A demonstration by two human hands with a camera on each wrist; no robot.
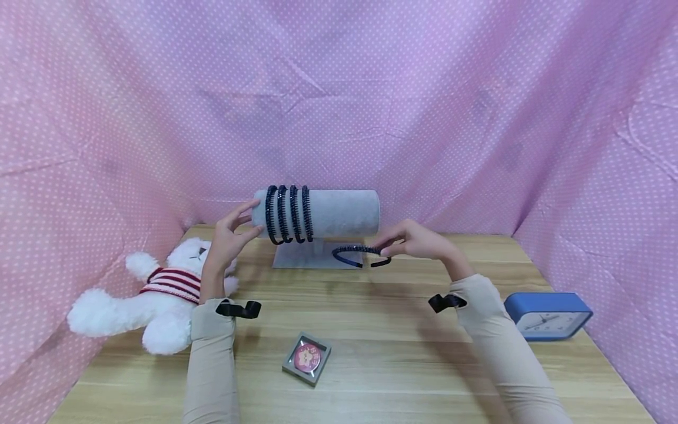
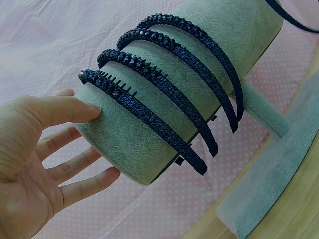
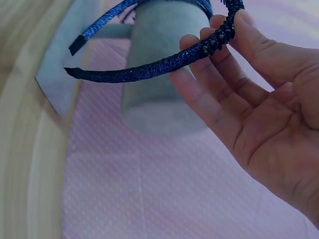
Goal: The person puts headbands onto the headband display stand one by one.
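A grey plush headband display stand (image 1: 344, 213) carries several dark blue beaded headbands (image 1: 293, 215) on the left part of its roll. At the roll's left end, my left hand (image 1: 226, 241) grips it between thumb and fingers, the lower fingers spread in the left wrist view. My right hand (image 1: 415, 240) pinches another beaded headband (image 3: 149, 69) between thumb and fingertips, near its beaded part. This headband is held in front of the stand's right side, its two free ends (image 3: 75, 47) pointing toward the stand's base in the right wrist view.
A white teddy bear (image 1: 172, 285) in a striped sweater lies by my left forearm. A blue clock (image 1: 548, 316) stands right of my right sleeve. Nearer on the wooden table (image 1: 381, 365) lies a small grey-framed box (image 1: 307, 358). Pink dotted cloth (image 1: 339, 88) surrounds the table.
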